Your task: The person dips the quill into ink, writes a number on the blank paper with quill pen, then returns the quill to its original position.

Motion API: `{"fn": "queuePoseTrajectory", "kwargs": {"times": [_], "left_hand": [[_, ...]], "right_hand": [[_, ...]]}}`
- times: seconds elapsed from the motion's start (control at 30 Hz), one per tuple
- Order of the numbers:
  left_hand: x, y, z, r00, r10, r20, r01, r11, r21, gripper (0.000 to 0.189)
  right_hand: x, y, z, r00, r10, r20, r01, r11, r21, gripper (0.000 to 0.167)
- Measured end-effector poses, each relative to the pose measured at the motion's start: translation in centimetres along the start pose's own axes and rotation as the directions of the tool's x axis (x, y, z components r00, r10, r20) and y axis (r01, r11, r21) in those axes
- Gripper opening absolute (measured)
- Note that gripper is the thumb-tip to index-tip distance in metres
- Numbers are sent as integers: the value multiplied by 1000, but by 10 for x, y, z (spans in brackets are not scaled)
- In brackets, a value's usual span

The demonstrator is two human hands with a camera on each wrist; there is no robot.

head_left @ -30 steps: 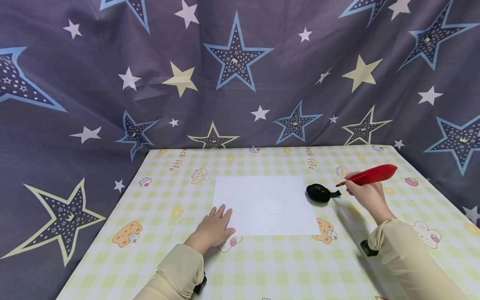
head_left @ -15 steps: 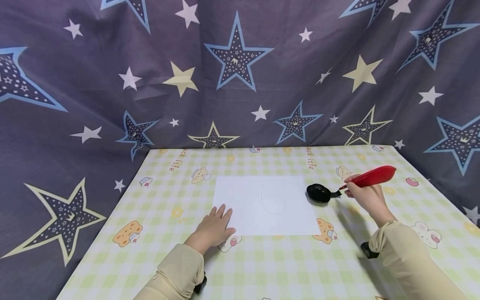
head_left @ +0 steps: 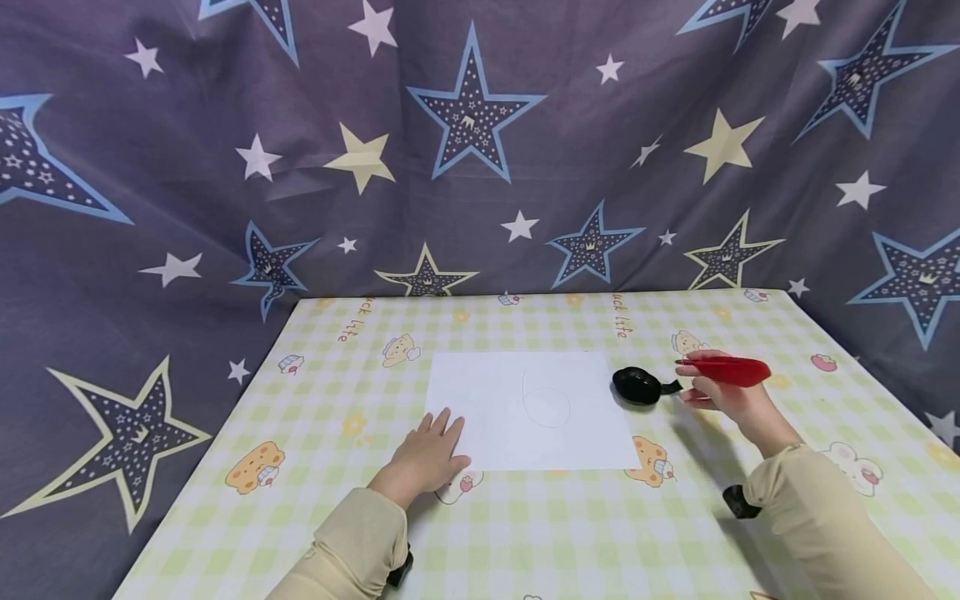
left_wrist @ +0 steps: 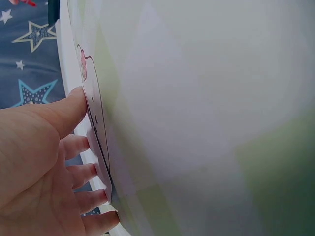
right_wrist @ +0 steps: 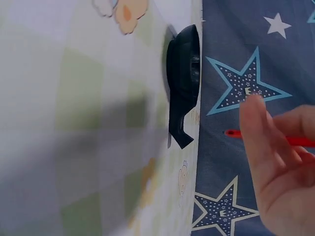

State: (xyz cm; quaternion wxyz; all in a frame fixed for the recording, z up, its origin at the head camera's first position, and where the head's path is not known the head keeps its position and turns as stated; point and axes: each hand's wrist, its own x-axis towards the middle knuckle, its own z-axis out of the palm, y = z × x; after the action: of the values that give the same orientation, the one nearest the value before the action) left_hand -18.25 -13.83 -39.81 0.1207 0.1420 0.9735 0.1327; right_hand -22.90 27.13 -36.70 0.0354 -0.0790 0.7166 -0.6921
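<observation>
My left hand (head_left: 423, 458) lies with straight fingers on the lower left corner of a white sheet of paper (head_left: 487, 387). Thin pencil-like lines on the sheet form a shape like a 6. Above the table at the right, my right hand (head_left: 742, 407) pinches a red feather-shaped pen (head_left: 731, 372), its tip pointing left. Just left of that hand sits a glossy black rounded object (head_left: 637, 387) with a short bent tail, beside the paper's right edge. In the right wrist view, the pen's red shaft (right_wrist: 234, 133) shows past the fingers, clear of the black object (right_wrist: 183, 73).
A green and white checked tablecloth (head_left: 300, 550) with cartoon prints covers the table. Behind its far edge hangs a dark curtain (head_left: 450, 208) with stars. A small black device (head_left: 741, 502) sits at the right wrist.
The feather pen's tip dipped toward the black object's tail, then rose; the pen now lies flatter, with its feather end lower. The right-hand fingers have spread somewhat. My left hand has stayed put.
</observation>
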Motion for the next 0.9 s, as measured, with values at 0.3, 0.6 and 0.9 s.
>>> {"fn": "queuePoseTrajectory", "kwargs": {"times": [0.3, 0.6, 0.9], "left_hand": [[0, 0, -1, 1000, -1, 2, 1, 1000, -3, 57], [0, -1, -1, 1000, 5, 1, -5, 1000, 1, 57], [1, -2, 1, 1000, 3, 7, -3, 1000, 7, 57]], "right_hand": [[-7, -4, -6, 953, -27, 300, -76, 942, 327, 36], [-7, -13, -7, 968, 187, 170, -206, 973, 103, 26], [-6, -3, -7, 974, 224, 42, -209, 950, -231, 49]]}}
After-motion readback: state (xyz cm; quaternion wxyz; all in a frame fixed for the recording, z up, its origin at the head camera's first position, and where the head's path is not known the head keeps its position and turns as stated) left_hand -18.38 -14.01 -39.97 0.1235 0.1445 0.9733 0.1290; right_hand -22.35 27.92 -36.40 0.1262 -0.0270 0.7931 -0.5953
